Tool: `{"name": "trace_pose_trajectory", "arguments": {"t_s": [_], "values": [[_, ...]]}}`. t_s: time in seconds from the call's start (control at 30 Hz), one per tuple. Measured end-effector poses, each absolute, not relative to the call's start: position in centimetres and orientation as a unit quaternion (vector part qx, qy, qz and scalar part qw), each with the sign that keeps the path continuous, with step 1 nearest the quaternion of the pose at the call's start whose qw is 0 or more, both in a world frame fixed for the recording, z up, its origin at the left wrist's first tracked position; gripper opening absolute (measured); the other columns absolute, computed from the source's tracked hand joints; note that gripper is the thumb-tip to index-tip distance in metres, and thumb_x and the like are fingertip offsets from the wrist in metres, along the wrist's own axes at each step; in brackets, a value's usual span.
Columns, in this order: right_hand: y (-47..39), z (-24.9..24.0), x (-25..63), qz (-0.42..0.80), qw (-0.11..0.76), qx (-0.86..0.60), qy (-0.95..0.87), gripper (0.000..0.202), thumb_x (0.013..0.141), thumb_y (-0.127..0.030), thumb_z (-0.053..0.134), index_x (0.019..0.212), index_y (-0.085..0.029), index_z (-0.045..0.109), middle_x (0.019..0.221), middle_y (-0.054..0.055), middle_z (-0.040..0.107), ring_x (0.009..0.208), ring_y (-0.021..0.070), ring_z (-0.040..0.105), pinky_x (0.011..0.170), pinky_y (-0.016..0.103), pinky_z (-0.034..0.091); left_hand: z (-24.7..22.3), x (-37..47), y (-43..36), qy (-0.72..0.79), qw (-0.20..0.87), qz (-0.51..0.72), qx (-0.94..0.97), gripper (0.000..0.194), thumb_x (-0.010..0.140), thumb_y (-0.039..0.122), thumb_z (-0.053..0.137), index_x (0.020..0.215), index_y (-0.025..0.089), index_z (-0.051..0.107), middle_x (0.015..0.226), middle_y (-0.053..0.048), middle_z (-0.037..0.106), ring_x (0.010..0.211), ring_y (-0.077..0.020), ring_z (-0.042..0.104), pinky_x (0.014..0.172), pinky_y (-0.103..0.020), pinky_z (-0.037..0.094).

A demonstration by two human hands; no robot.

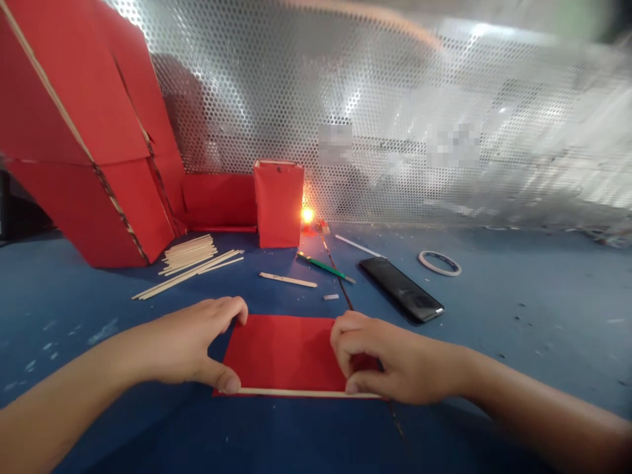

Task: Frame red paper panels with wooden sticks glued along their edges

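A red sheet of paper or card lies flat on the blue table in front of me. Along its near edge runs a thin, pale wooden stick. My left hand is open over the sheet's left end, thumb pressed at the stick's left end and fingers reaching to the far edge. At the right end, my right hand is closed, its fingers curled over the sheet and its thumb against the stick. The hand hides the sheet's right corner.
Behind the sheet lie a pile of wooden sticks, a flat stick, a green-handled craft knife, a phone and a tape roll. A red box stands by a glowing light. A large red structure rises left.
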State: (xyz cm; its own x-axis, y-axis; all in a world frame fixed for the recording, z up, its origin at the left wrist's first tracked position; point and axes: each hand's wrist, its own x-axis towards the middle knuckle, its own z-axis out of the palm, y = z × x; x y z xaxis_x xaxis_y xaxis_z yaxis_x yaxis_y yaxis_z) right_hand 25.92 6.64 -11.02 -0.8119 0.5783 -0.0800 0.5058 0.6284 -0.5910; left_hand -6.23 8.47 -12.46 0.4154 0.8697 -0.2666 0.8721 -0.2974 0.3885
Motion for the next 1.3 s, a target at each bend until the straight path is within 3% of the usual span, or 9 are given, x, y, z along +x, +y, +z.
{"name": "trace_pose_trajectory", "arguments": {"t_s": [0.13, 0.23, 0.33, 0.53, 0.7, 0.87, 1.03, 1.13, 1.3], "values": [[7.3, -11.5, 25.5, 0.204, 0.108, -0.412, -0.881, 0.006, 0.094, -0.022, 0.059, 0.091, -0.018, 0.062, 0.104, 0.008, 0.064, 0.103, 0.0223, 0.057, 0.097, 0.040, 0.045, -11.8, -5.7, 7.9, 0.557, 0.288, 0.008, 0.779, 0.060, 0.053, 0.047, 0.085, 0.103, 0.028, 0.058, 0.097, 0.000, 0.058, 0.084, -0.0245, 0.059, 0.063, -0.029, 0.044], [7.4, -11.4, 25.0, 0.156, 0.099, -0.473, -0.861, 0.022, 0.093, -0.031, 0.061, 0.107, -0.014, 0.064, 0.116, 0.016, 0.064, 0.116, 0.0309, 0.054, 0.104, 0.050, 0.040, -12.2, -6.0, 7.9, 0.546, 0.291, 0.054, 0.784, 0.044, 0.057, 0.040, 0.082, 0.095, 0.028, 0.062, 0.086, 0.003, 0.059, 0.074, -0.0207, 0.058, 0.056, -0.026, 0.038], [7.2, -11.0, 24.7, 0.163, 0.057, -0.500, -0.848, 0.044, 0.083, -0.043, 0.073, 0.115, -0.013, 0.064, 0.115, 0.015, 0.065, 0.113, 0.0329, 0.056, 0.098, 0.046, 0.044, -12.7, -6.5, 8.5, 0.540, 0.288, 0.081, 0.786, 0.030, 0.071, 0.049, 0.073, 0.090, 0.027, 0.064, 0.076, 0.003, 0.063, 0.070, -0.0196, 0.060, 0.057, -0.027, 0.039], [7.6, -10.6, 24.7, 0.171, 0.037, -0.529, -0.830, 0.031, 0.078, -0.034, 0.079, 0.099, -0.014, 0.067, 0.086, 0.006, 0.066, 0.085, 0.0240, 0.061, 0.074, 0.033, 0.047, -12.8, -6.5, 9.7, 0.574, 0.220, 0.157, 0.773, 0.044, 0.086, 0.066, 0.048, 0.083, 0.024, 0.060, 0.074, 0.000, 0.064, 0.072, -0.0224, 0.061, 0.064, -0.032, 0.041], [7.4, -10.7, 24.4, 0.166, 0.047, -0.533, -0.828, 0.020, 0.080, -0.028, 0.077, 0.092, -0.015, 0.067, 0.103, 0.011, 0.064, 0.098, 0.0269, 0.059, 0.086, 0.037, 0.045, -13.5, -6.8, 10.0, 0.580, 0.207, 0.192, 0.764, 0.033, 0.085, 0.056, 0.053, 0.082, 0.024, 0.059, 0.072, 0.000, 0.064, 0.069, -0.0223, 0.061, 0.063, -0.033, 0.042], [6.5, -10.8, 24.1, 0.183, 0.053, -0.547, -0.815, 0.013, 0.084, -0.025, 0.071, 0.087, -0.016, 0.062, 0.100, 0.012, 0.063, 0.102, 0.0305, 0.055, 0.089, 0.042, 0.042, -13.7, -6.5, 9.9, 0.578, 0.216, 0.195, 0.762, 0.027, 0.084, 0.050, 0.055, 0.083, 0.024, 0.060, 0.072, 0.000, 0.066, 0.069, -0.0224, 0.063, 0.062, -0.033, 0.044], [6.6, -10.4, 24.8, 0.272, 0.052, -0.541, -0.794, 0.027, 0.075, -0.022, 0.073, 0.093, -0.018, 0.055, 0.076, -0.001, 0.060, 0.071, 0.0172, 0.056, 0.062, 0.028, 0.042, -13.2, -6.3, 9.8, 0.590, 0.192, 0.216, 0.754, 0.029, 0.086, 0.049, 0.049, 0.081, 0.023, 0.059, 0.071, -0.001, 0.064, 0.069, -0.0228, 0.061, 0.064, -0.034, 0.043], [6.8, -9.8, 25.2, 0.425, 0.048, -0.514, -0.743, 0.043, 0.063, -0.027, 0.080, 0.097, -0.018, 0.056, 0.062, -0.010, 0.049, 0.056, 0.0107, 0.048, 0.049, 0.022, 0.036, -13.2, -6.5, 9.8, 0.590, 0.184, 0.233, 0.750, 0.028, 0.086, 0.048, 0.047, 0.080, 0.023, 0.058, 0.072, 0.000, 0.063, 0.070, -0.0219, 0.061, 0.064, -0.033, 0.044], [6.5, -9.7, 25.2, 0.578, 0.072, -0.497, -0.643, 0.026, 0.069, -0.035, 0.074, 0.078, -0.016, 0.058, 0.073, 0.000, 0.064, 0.061, 0.0126, 0.060, 0.055, 0.022, 0.045, -13.1, -6.0, 9.4, 0.595, 0.163, 0.249, 0.747, 0.025, 0.086, 0.045, 0.047, 0.078, 0.024, 0.056, 0.067, 0.002, 0.061, 0.065, -0.0202, 0.059, 0.060, -0.030, 0.042]]}}
